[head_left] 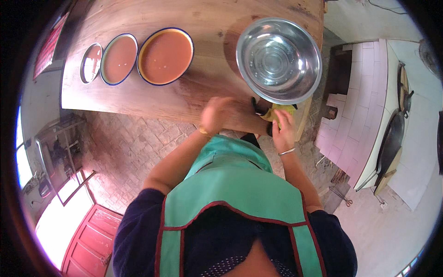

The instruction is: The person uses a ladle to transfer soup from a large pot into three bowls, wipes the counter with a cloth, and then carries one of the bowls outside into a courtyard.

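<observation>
My left hand hovers at the table's near edge, smeared by motion, so its fingers cannot be made out; nothing shows in it. At the near right corner, my right hand has its fingers closed on a crumpled yellow-and-black item that looks soft, perhaps a cloth. Part of that item lies under the rim of a large shiny metal bowl, which holds what seems to be a little clear liquid.
Three round dishes stand in a row at the far left of the wooden table: a small one, a medium blue-rimmed one and a large blue-rimmed one, the latter two with orange-red contents. A tiled stove with a dark griddle is to the right.
</observation>
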Tool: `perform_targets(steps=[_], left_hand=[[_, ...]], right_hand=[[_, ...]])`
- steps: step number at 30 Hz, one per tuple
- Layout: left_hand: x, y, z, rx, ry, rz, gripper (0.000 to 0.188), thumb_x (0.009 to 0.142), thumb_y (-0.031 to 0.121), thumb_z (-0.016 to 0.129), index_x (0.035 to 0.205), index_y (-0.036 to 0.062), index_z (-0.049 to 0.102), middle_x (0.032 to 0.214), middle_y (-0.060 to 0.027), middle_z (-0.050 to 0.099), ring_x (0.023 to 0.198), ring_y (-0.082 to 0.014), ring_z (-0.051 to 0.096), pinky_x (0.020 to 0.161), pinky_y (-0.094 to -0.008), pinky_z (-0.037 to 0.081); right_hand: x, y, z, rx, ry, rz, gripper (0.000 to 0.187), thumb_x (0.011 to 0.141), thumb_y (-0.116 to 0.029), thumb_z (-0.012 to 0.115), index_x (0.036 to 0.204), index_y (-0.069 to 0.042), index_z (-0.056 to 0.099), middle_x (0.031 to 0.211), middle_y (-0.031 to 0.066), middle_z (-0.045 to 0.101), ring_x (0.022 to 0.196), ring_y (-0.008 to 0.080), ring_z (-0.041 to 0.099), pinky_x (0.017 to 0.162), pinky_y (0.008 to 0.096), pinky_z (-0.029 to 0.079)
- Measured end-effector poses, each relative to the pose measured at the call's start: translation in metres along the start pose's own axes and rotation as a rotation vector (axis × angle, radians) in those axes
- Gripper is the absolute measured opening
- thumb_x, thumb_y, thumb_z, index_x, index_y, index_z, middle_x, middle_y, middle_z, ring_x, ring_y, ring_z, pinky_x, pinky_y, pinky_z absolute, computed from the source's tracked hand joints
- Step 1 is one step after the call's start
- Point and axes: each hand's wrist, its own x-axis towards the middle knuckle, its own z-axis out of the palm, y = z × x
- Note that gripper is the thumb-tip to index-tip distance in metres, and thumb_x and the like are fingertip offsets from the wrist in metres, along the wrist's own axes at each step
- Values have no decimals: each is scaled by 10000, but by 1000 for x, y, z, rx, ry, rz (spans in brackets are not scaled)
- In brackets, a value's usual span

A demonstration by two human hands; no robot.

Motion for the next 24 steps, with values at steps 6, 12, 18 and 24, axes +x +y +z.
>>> perform_targets(steps=[6, 12, 18, 24], left_hand=[[34, 85, 108, 285, -246, 444, 624, 631, 315, 708, 1195, 148, 501, 1151, -106, 526, 1104, -290, 481, 946, -400, 398], [31, 43, 66, 405, -436, 199, 329, 804, 105, 491, 1131, 127, 518, 1044, -161, 578, 947, -339, 573, 800, -401, 483], [-8, -14, -36, 456, -402, -143, 415, 799, 177, 567, 1207, 152, 498, 1072, -149, 573, 994, -342, 551, 807, -444, 469], [-6, 56, 15, 263, -648, 172, 317, 731, 144, 614, 1041, 99, 565, 920, -171, 614, 828, -362, 593, 699, -443, 475]], right_hand=[[-4, 54, 9, -93, -53, 13, 483, 733, -96, 638, 1201, -82, 518, 1329, 151, 387, 1121, 355, 438, 930, 418, 394], [9, 20, 70, -167, 59, -113, 304, 791, -92, 524, 1086, -56, 588, 1275, 145, 474, 1044, 363, 480, 917, 409, 394], [23, -79, 132, 260, -225, 59, 154, 821, -175, 504, 956, -123, 558, 825, 215, 547, 812, 385, 531, 704, 473, 436], [-24, -3, 62, 326, -238, -83, 338, 684, -5, 541, 997, -118, 601, 1025, 103, 585, 977, 305, 540, 842, 389, 445]])
